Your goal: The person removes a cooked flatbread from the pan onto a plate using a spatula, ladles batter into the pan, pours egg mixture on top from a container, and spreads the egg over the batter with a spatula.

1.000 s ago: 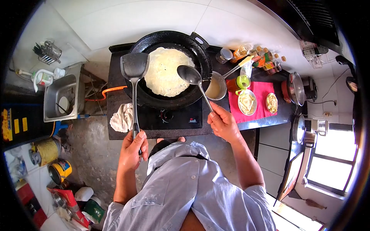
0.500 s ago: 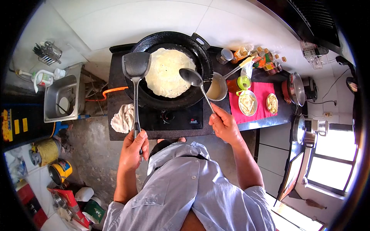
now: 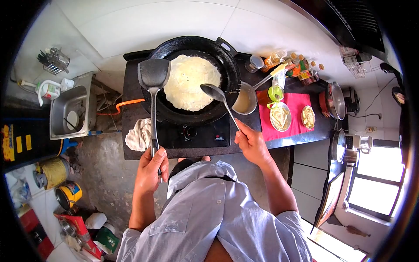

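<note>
A round, pale pancake [image 3: 190, 81] lies flat in the black wok [image 3: 183, 115] on the stove. My left hand [image 3: 151, 169] is closed around the handle of a wide black spatula [image 3: 154, 75], whose blade is above the wok's left side. In my right hand [image 3: 252, 142] is the thin handle of a ladle [image 3: 213, 91]; its dark bowl hangs over the pancake's right edge. Whether the bowl touches the pancake I cannot tell. Right of the wok, a pot [image 3: 245, 99] holds pale liquid.
A crumpled cloth [image 3: 139, 134] lies at the counter's front left. On a red mat [image 3: 292, 131] stand two bowls of food, one of them a white bowl [image 3: 280, 118]. Several bottles [image 3: 301, 65] line the back wall. A sink [image 3: 65, 131] is at far left.
My right hand has moved slightly left and down, carrying the ladle's bowl a little down and left over the pancake. My left hand and the spatula stay in place.
</note>
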Demonstrator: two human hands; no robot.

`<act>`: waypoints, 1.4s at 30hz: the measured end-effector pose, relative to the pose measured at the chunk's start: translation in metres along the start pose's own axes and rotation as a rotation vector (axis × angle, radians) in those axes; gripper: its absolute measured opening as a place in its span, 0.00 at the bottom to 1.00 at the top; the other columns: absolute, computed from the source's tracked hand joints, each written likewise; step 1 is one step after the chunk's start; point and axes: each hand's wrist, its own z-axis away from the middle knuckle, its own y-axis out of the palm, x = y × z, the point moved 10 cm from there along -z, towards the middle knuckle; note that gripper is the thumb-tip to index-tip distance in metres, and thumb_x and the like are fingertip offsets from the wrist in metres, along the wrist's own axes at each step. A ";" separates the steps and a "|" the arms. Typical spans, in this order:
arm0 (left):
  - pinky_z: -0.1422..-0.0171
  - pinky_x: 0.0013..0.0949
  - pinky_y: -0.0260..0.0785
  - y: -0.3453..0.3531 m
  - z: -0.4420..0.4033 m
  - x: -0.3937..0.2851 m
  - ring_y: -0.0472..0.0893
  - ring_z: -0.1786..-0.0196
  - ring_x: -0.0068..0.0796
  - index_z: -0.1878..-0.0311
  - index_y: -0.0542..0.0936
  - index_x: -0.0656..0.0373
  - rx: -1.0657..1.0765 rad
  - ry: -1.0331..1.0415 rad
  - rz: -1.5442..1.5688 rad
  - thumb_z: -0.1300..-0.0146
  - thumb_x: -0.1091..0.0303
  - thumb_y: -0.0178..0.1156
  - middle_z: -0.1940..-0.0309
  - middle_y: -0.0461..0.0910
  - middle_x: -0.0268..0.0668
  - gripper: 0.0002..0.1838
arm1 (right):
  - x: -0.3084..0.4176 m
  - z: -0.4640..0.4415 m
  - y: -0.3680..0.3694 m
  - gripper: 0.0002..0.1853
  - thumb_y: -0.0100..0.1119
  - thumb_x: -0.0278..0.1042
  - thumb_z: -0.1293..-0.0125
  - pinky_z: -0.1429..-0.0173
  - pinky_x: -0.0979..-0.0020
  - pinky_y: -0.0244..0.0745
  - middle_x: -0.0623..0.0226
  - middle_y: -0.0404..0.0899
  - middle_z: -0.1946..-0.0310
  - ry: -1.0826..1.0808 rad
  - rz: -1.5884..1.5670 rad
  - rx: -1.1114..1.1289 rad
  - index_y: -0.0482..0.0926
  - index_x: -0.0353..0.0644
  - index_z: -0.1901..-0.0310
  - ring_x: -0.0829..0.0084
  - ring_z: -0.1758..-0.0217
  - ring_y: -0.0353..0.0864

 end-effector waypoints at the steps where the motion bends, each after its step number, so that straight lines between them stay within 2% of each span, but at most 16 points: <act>1: 0.81 0.27 0.63 0.001 0.000 0.000 0.71 0.85 0.19 0.57 0.74 0.55 0.000 0.002 0.000 0.21 0.56 0.61 0.79 0.72 0.28 0.14 | 0.001 0.000 0.000 0.25 0.54 0.26 0.21 0.60 0.75 0.77 0.69 0.81 0.70 0.022 0.001 0.007 0.72 0.38 0.25 0.81 0.68 0.79; 3: 0.81 0.27 0.63 0.003 0.000 -0.001 0.71 0.85 0.19 0.57 0.74 0.55 0.002 0.005 0.001 0.21 0.56 0.61 0.79 0.71 0.28 0.14 | 0.006 0.001 -0.001 0.24 0.53 0.27 0.21 0.58 0.74 0.77 0.68 0.81 0.71 0.069 0.003 0.020 0.72 0.37 0.25 0.80 0.67 0.80; 6: 0.82 0.27 0.63 0.005 0.000 0.000 0.71 0.85 0.19 0.57 0.74 0.55 0.001 0.012 0.007 0.21 0.55 0.61 0.79 0.71 0.28 0.14 | 0.002 0.000 -0.001 0.24 0.53 0.24 0.21 0.67 0.71 0.77 0.64 0.79 0.70 -0.018 -0.011 -0.027 0.71 0.35 0.25 0.76 0.71 0.80; 9: 0.82 0.27 0.64 0.007 -0.001 -0.001 0.71 0.85 0.19 0.58 0.73 0.55 -0.015 0.005 -0.011 0.21 0.55 0.61 0.79 0.71 0.28 0.15 | -0.031 0.016 0.013 0.22 0.50 0.26 0.19 0.79 0.77 0.63 0.69 0.76 0.68 0.511 -0.844 0.015 0.74 0.42 0.26 0.83 0.77 0.68; 12: 0.82 0.27 0.64 0.009 -0.002 0.000 0.70 0.85 0.20 0.58 0.74 0.55 -0.006 0.014 -0.006 0.21 0.55 0.61 0.79 0.71 0.28 0.14 | -0.033 0.018 0.007 0.21 0.49 0.28 0.17 0.83 0.83 0.50 0.73 0.72 0.68 0.518 -1.259 0.055 0.74 0.48 0.27 0.88 0.79 0.56; 14: 0.82 0.27 0.63 0.011 -0.003 0.001 0.70 0.85 0.20 0.58 0.74 0.55 -0.007 0.012 0.012 0.21 0.54 0.61 0.79 0.71 0.28 0.15 | -0.034 0.020 -0.004 0.21 0.49 0.30 0.17 0.85 0.85 0.52 0.72 0.70 0.68 0.445 -1.522 0.073 0.72 0.47 0.26 0.88 0.80 0.56; 16: 0.82 0.27 0.63 0.012 -0.003 0.002 0.70 0.85 0.20 0.58 0.74 0.54 -0.017 0.007 0.018 0.21 0.54 0.61 0.79 0.70 0.28 0.14 | -0.045 0.024 -0.020 0.21 0.49 0.29 0.17 0.85 0.85 0.52 0.72 0.70 0.68 0.360 -1.615 0.013 0.73 0.47 0.27 0.88 0.79 0.57; 20: 0.82 0.27 0.64 0.017 -0.002 0.003 0.70 0.84 0.19 0.58 0.75 0.55 -0.045 0.011 0.016 0.21 0.55 0.61 0.78 0.70 0.27 0.14 | -0.103 0.033 -0.038 0.19 0.49 0.30 0.16 0.84 0.82 0.54 0.72 0.73 0.67 0.465 -1.346 -0.219 0.72 0.48 0.28 0.86 0.79 0.60; 21: 0.82 0.27 0.64 0.018 -0.001 0.003 0.70 0.84 0.19 0.58 0.75 0.55 -0.048 0.009 0.014 0.21 0.55 0.61 0.78 0.70 0.27 0.14 | -0.117 0.036 -0.039 0.19 0.50 0.31 0.16 0.83 0.80 0.55 0.71 0.74 0.66 0.546 -1.235 -0.295 0.72 0.48 0.28 0.85 0.79 0.61; 24: 0.82 0.27 0.64 0.021 -0.001 0.004 0.70 0.84 0.19 0.58 0.75 0.55 -0.045 0.013 0.014 0.21 0.55 0.61 0.78 0.70 0.27 0.14 | -0.168 0.035 -0.026 0.19 0.51 0.32 0.17 0.83 0.79 0.56 0.70 0.74 0.66 0.655 -0.944 -0.316 0.72 0.48 0.28 0.84 0.80 0.61; 29: 0.82 0.27 0.64 0.028 0.001 0.005 0.70 0.84 0.19 0.58 0.75 0.56 -0.036 0.010 -0.002 0.21 0.54 0.61 0.79 0.70 0.27 0.15 | -0.194 0.020 -0.007 0.26 0.50 0.32 0.17 0.80 0.77 0.58 0.69 0.72 0.66 0.765 -0.708 -0.253 0.65 0.50 0.21 0.84 0.80 0.61; 32: 0.81 0.27 0.65 0.030 0.003 0.005 0.70 0.84 0.19 0.58 0.75 0.56 -0.039 0.012 -0.008 0.21 0.54 0.60 0.79 0.70 0.27 0.15 | -0.203 0.017 -0.003 0.24 0.49 0.32 0.17 0.80 0.77 0.57 0.69 0.72 0.66 0.758 -0.692 -0.255 0.67 0.48 0.23 0.84 0.80 0.61; 35: 0.81 0.27 0.65 0.029 0.004 0.004 0.70 0.83 0.19 0.58 0.75 0.56 -0.037 0.018 -0.008 0.21 0.54 0.60 0.79 0.70 0.28 0.15 | -0.191 0.024 -0.006 0.20 0.50 0.31 0.17 0.81 0.77 0.57 0.69 0.73 0.67 0.721 -0.869 -0.307 0.71 0.47 0.27 0.83 0.80 0.63; 38: 0.80 0.27 0.65 0.029 0.005 0.003 0.70 0.83 0.19 0.58 0.75 0.56 -0.040 0.024 0.000 0.21 0.54 0.61 0.79 0.70 0.28 0.15 | -0.185 0.032 -0.007 0.16 0.52 0.31 0.17 0.82 0.78 0.57 0.70 0.75 0.67 0.629 -1.225 -0.301 0.75 0.48 0.32 0.83 0.80 0.64; 42: 0.81 0.28 0.65 0.026 0.004 0.001 0.70 0.83 0.19 0.58 0.75 0.56 -0.034 0.025 0.006 0.21 0.54 0.61 0.78 0.70 0.27 0.15 | -0.178 0.044 -0.016 0.15 0.52 0.30 0.18 0.82 0.78 0.57 0.70 0.77 0.68 0.581 -1.211 -0.382 0.76 0.50 0.34 0.82 0.80 0.64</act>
